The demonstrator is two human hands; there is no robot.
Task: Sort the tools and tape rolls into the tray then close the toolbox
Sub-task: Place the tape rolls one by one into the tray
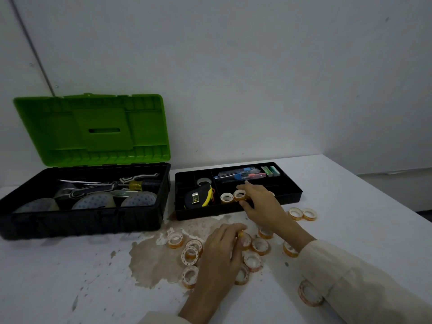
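single head-worn view, looking forward and down, close over white table (350,206), wall behind

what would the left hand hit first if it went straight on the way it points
Probably the tray at its front wall, just below the right hand; depth is unclear, so perhaps that hand instead.

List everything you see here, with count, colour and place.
toolbox: one, black with green lid open, table left
screwdriver: one, yellow and black handle, in toolbox
tray: one, black, right of toolbox
tape measure: one, black and yellow, tray front left
small tools: several, blue and pink, tray back
tape rolls: about a dozen loose, orange-edged, table front; at least two in tray
table: one, white, stained
left hand: grips a loose roll
right hand: holds a roll in tray
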